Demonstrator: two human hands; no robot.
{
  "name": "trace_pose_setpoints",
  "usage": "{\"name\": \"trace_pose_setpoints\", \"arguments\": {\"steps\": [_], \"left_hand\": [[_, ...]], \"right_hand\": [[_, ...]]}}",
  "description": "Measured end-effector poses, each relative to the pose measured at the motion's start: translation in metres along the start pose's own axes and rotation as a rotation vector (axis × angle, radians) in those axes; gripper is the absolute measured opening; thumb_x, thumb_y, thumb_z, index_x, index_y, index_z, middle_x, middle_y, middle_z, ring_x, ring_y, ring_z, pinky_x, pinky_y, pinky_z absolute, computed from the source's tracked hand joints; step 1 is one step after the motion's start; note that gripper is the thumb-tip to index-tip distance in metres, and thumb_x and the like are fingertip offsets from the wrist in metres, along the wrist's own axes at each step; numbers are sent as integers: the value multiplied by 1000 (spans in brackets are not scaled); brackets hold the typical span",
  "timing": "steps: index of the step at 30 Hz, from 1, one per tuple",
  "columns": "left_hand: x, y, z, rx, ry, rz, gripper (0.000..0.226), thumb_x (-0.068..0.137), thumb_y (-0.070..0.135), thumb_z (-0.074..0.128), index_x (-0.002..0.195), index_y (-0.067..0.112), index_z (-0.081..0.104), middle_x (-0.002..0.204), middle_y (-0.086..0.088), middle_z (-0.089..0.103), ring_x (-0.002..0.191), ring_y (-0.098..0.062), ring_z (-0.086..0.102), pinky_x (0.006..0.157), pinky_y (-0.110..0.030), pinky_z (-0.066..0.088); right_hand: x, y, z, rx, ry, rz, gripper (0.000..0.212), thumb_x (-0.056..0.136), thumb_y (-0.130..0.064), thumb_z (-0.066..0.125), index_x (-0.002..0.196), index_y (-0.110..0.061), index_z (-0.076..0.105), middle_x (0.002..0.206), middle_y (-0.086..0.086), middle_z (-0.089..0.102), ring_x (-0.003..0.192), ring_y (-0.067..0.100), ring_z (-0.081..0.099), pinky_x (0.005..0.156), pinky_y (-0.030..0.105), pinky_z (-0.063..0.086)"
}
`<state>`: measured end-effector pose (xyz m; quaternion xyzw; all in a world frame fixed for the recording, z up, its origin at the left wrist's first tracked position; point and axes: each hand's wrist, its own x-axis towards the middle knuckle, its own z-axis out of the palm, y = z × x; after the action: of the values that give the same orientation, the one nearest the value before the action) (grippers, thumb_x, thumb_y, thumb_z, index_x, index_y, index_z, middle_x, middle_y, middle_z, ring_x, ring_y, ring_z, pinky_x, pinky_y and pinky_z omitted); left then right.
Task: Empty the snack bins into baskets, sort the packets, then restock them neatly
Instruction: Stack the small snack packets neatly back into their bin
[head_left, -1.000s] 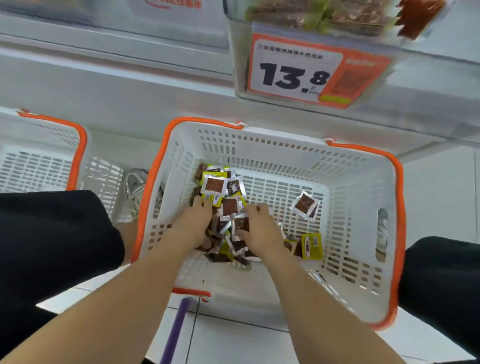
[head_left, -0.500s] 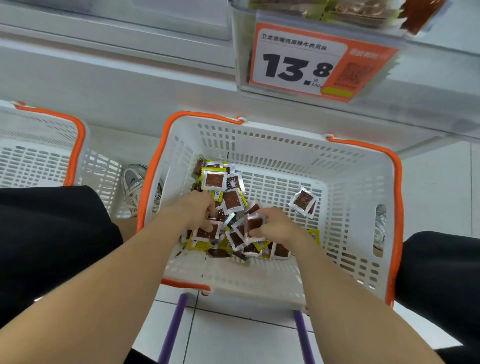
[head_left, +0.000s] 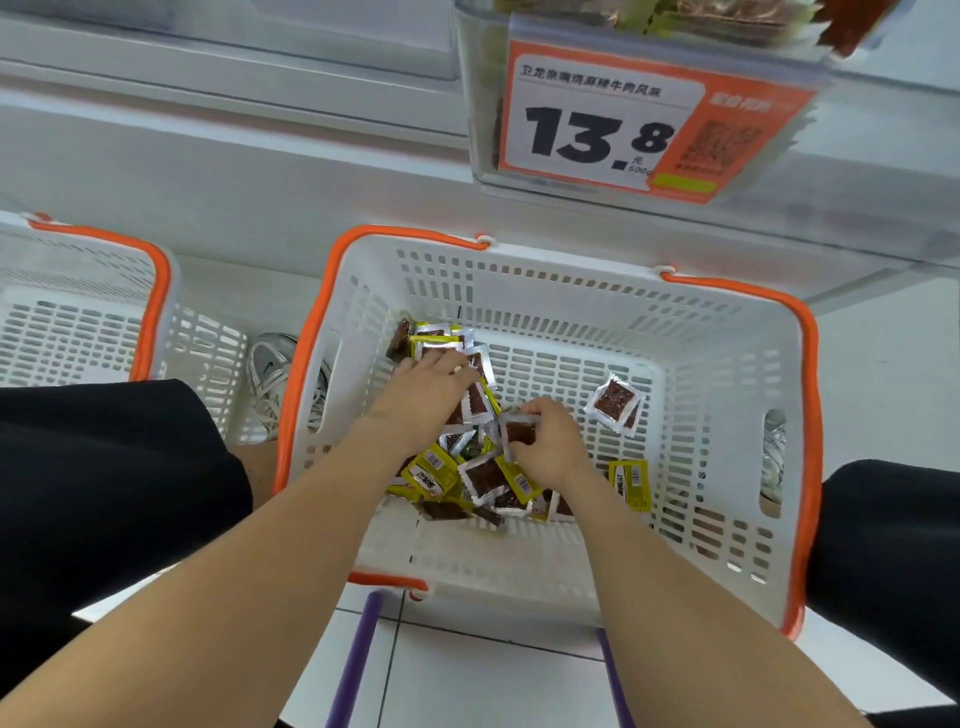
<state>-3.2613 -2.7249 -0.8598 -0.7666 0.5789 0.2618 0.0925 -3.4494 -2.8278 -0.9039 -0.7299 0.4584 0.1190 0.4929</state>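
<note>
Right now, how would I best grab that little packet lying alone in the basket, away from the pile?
Pinch its pale sealed edge, coming straight down from above. The lone packet lies flat on the basket floor, apart from the pile, so only its thin rim offers a hold. The right hand is nearest.

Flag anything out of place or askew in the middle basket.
One brown packet lies tilted and alone on the floor of the basket, right of the jumbled heap. A yellow packet also sits apart, near the right wrist. No packet shows outside the basket.
</note>
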Motion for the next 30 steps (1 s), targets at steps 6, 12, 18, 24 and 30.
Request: {"name": "trace_pose_setpoints", "arguments": {"steps": [6, 12, 18, 24, 30], "left_hand": [[9, 12, 3, 264, -183, 66, 93, 92, 3, 70, 164, 26, 17, 170, 2, 20, 146, -32, 28, 117, -53, 29], [3, -3, -13, 323, -161, 37, 64, 90, 20, 79, 145, 32, 49, 148, -1, 42, 140, -32, 33, 109, -50, 35], [-4, -8, -25, 261, -234, 96, 41, 78, 9, 83, 101, 31, 55, 114, 6, 58, 120, -18, 44, 92, -36, 31], [-13, -12, -10, 315, -277, 100, 68, 81, -7, 71, 134, 31, 53, 124, -7, 61, 131, -27, 39, 101, -44, 35], [-13, -17, -5, 250, -286, 64, 52, 87, 17, 77, 132, 37, 60, 124, -3, 57, 125, -28, 41, 103, -42, 33]], "right_hand": [[3, -3, -5, -2, -132, 41, 53, 86, -5, 74, 133, -15, 52, 120, 7, 59, 93, 30, 63, 58, 28, 44], [2, -9, -26, 132, -10, 82, 28, 87, -34, 79, 113, -30, 72, 101, -6, 67, 105, 29, 64, 95, 51, 54], [1, -28, -45, 203, -353, 57, 33, 88, -10, 82, 116, -25, 74, 105, -3, 76, 97, 14, 71, 81, 31, 57], [-15, -31, 1, -429, -437, -157, 67, 78, -7, 81, 140, -19, 59, 137, 8, 54, 122, 30, 59, 94, 40, 55], [-19, -18, 12, -582, -408, -150, 32, 78, -11, 78, 106, -14, 63, 106, 7, 61, 94, 31, 63, 71, 38, 54]]}}
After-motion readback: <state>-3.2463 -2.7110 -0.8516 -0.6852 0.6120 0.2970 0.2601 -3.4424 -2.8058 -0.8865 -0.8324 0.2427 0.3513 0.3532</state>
